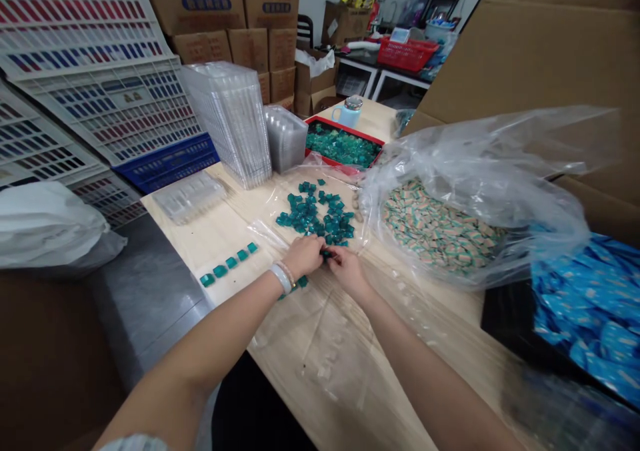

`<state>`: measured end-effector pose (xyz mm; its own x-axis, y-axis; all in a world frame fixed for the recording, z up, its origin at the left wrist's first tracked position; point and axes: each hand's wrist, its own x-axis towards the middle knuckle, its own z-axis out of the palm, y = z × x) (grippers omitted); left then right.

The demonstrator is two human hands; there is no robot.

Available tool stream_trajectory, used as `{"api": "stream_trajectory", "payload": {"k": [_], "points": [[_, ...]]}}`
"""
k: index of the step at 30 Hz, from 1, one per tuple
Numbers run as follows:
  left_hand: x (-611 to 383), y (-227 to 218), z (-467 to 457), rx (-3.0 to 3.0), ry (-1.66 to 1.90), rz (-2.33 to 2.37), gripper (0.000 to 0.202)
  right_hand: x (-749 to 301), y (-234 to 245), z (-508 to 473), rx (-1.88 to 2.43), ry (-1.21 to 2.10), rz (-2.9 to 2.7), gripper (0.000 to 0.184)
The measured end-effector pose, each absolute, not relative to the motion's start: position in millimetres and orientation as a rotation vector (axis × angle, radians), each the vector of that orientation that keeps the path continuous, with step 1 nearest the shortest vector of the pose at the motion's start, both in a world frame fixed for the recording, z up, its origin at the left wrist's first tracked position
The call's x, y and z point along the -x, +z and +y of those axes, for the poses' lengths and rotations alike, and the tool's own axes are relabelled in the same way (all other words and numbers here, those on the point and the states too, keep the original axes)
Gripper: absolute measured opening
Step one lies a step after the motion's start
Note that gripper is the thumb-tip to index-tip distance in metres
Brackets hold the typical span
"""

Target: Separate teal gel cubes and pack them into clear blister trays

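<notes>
My left hand (303, 256) and my right hand (347, 268) meet at the near edge of a heap of small teal wrapped candies (316, 212) lying on clear plastic on the wooden table (320, 351). Both hands have their fingers curled; between the fingertips sits a teal candy (327, 254). A white bracelet circles my left wrist. To the left, several teal candies (229, 263) lie in a row on the tabletop. One more teal piece (301, 281) shows just below my left wrist.
A red tray (320, 158) of teal candies stands behind the heap. Stacks of clear plastic trays (235, 121) rise at the left. A big plastic bag (440, 227) of striped candies sits right, blue packets (595, 304) beyond. Cardboard boxes and crates line the back.
</notes>
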<state>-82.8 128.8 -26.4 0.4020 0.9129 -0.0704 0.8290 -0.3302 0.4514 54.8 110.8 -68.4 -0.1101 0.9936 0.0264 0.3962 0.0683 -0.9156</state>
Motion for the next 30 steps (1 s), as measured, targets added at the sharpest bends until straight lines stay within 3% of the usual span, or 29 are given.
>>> {"api": "stream_trajectory", "payload": {"k": [6,10,14,20,25,30], "points": [[84.9,-23.2,140.8,-1.977,0.499,1.297,0.011,-62.5,-54.3,118.5,1.326,1.104,-1.531,0.027],[81.6,-22.6,140.2,-1.771,0.603,1.202,0.011,-64.4,-48.2,120.3,1.345,0.863,-1.673,0.03],[78.1,-23.6,133.9,-1.202,0.709,0.992,0.023,-61.2,-47.6,115.7,1.346,0.6,-1.839,0.036],[66.8,-15.3,117.7,-0.702,0.795,0.872,0.035,-65.6,-26.4,101.2,1.229,0.628,-1.794,0.03],[57.5,-5.0,80.4,-0.958,0.804,0.897,0.027,-83.4,-9.8,62.0,1.309,0.539,-1.866,0.023],[63.6,-11.1,18.5,-1.838,0.735,1.22,0.017,-95.3,-16.6,16.1,1.51,0.519,-2.121,0.021]]}}
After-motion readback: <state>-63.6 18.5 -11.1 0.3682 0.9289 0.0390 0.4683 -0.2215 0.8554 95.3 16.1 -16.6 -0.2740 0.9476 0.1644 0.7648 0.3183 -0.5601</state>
